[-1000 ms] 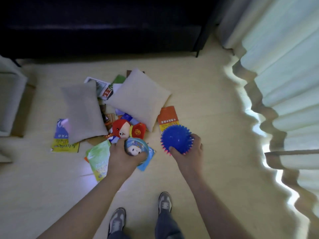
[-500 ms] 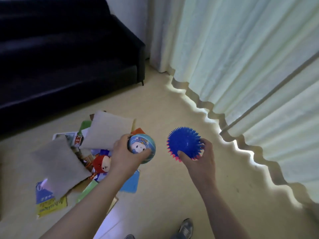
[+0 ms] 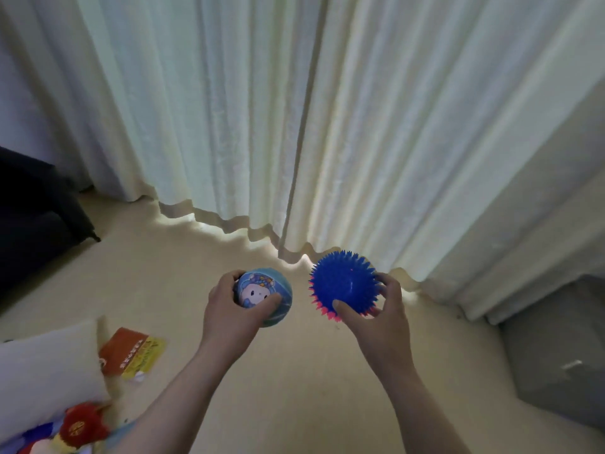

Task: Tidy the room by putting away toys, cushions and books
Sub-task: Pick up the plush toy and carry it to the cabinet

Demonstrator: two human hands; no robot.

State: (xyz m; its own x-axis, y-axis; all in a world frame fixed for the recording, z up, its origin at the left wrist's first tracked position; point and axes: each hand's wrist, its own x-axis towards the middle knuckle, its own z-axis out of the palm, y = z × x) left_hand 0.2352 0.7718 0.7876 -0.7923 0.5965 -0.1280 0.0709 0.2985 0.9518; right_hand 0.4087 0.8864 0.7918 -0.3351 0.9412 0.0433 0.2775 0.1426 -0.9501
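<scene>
My left hand (image 3: 234, 314) grips a light-blue ball with a cartoon face (image 3: 266, 294), thumb across its front. Just right of it, my right hand (image 3: 381, 317) holds a spiky blue ball with pink-tipped lower spikes (image 3: 343, 283) between thumb and fingers. Both balls are held above the floor in front of the curtain. At the lower left lie a beige cushion (image 3: 42, 368), an orange and yellow book (image 3: 132, 353) and a red plush toy (image 3: 80, 427).
Pale curtains (image 3: 294, 109) hang to the wooden floor (image 3: 294, 388) across the back. A dark sofa (image 3: 36, 217) stands at the left edge. A grey box (image 3: 563, 355) sits on the floor at the right.
The view swung up and to the right, from the pile of toys toward the curtain. Both hands rose with their balls; the pile slid to the lower left corner.
</scene>
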